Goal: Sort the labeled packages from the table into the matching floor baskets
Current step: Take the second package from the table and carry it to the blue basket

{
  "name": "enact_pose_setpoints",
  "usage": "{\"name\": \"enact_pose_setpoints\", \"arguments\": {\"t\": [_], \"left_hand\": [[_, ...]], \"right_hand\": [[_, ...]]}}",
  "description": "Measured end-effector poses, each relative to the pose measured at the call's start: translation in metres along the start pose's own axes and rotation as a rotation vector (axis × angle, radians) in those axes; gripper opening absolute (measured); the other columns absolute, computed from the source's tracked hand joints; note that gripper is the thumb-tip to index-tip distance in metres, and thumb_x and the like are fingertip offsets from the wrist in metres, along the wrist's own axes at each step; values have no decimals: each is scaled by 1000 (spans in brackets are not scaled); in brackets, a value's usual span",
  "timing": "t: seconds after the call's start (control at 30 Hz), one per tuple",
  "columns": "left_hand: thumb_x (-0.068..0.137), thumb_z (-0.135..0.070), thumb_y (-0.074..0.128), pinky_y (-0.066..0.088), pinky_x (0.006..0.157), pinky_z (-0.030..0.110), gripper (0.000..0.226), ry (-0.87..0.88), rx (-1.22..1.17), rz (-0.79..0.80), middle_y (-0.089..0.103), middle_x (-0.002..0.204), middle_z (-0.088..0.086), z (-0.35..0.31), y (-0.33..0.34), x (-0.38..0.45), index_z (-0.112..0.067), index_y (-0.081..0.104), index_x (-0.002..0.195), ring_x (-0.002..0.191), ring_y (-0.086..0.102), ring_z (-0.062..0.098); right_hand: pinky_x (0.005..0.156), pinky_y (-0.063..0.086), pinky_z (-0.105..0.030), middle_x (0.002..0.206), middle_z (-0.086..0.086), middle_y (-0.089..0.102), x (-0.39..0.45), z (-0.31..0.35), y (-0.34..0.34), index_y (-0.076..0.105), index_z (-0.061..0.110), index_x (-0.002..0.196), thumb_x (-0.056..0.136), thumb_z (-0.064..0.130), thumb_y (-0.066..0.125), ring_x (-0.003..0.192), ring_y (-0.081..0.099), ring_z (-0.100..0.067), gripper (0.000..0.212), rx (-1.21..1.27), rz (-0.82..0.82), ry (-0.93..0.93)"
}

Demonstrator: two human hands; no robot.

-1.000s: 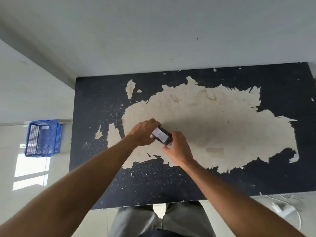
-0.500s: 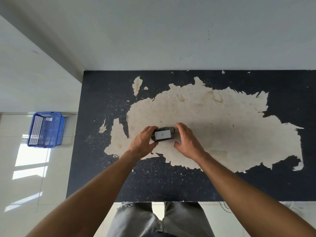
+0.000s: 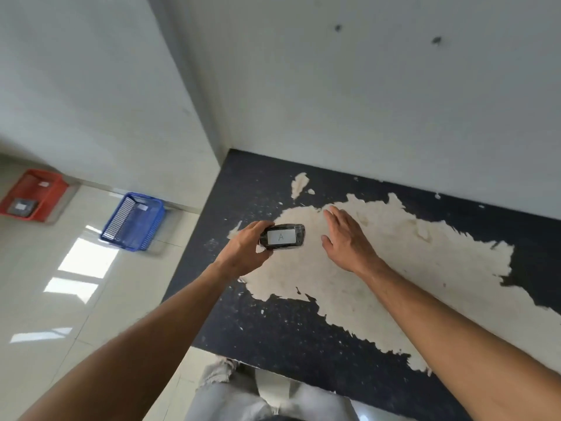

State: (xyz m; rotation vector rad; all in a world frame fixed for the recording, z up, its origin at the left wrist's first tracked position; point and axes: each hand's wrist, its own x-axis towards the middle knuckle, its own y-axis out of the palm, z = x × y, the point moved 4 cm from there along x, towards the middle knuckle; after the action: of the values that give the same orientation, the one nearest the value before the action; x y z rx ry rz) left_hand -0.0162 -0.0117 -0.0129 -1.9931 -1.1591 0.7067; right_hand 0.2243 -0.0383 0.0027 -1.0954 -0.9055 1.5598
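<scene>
Showing a white label marked "A", the dark package (image 3: 281, 237) sits above the table (image 3: 273, 323), clamped at its left end by the left hand (image 3: 243, 253). Just right of it, the right hand (image 3: 344, 238) is spread and holds nothing. On the floor left stand a blue basket (image 3: 133, 221) and a red basket (image 3: 33, 194) containing one package.

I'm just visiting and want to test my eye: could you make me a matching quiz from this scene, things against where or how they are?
Things:
1. left hand
2. right hand
3. red basket
4. blue basket

States:
a. open, holding nothing
b. on the floor, a grey package inside
c. grip on the package labeled A
d. on the floor, nearer the table

Pairs: 1-c, 2-a, 3-b, 4-d
</scene>
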Motion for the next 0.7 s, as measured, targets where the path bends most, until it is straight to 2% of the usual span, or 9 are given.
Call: {"name": "enact_pose_setpoints", "arguments": {"t": [0.13,0.23,0.4,0.53,0.7], "left_hand": [[80,-22,74,54,84,28,60,-64,-9,-105,63,129,0,31,-53,-23,-21,51,136,108,64,19],[78,-23,76,55,81,30,61,-59,-13,-170,66,124,6,71,-93,-50,-17,54,134,103,66,23],[80,-22,77,51,76,21,61,-62,12,-233,67,122,7,162,-159,-117,-13,53,135,94,65,22],[83,-22,75,58,81,33,58,-106,28,-264,66,125,5,248,-224,-181,-15,51,135,100,65,21],[81,-17,75,55,78,27,57,-177,19,-306,66,125,5,335,-295,-244,-14,53,133,98,65,18]], "right_hand": [[122,16,-46,161,-15,17,25,63,-13,19,8,152,98,31,44,148,15,-35,64,-52,-35,-69],[121,16,-47,161,-14,18,46,124,-10,21,10,152,97,34,46,148,16,-34,65,-70,-45,-124],[121,15,-48,162,-12,16,75,237,18,20,12,153,97,35,47,149,13,-34,67,-59,-36,-160],[121,17,-48,161,-14,18,94,351,52,22,10,151,96,32,49,148,16,-36,65,-23,-31,-224],[121,19,-45,160,-13,21,114,467,90,24,11,151,94,34,52,147,18,-34,67,45,29,-246]]}}
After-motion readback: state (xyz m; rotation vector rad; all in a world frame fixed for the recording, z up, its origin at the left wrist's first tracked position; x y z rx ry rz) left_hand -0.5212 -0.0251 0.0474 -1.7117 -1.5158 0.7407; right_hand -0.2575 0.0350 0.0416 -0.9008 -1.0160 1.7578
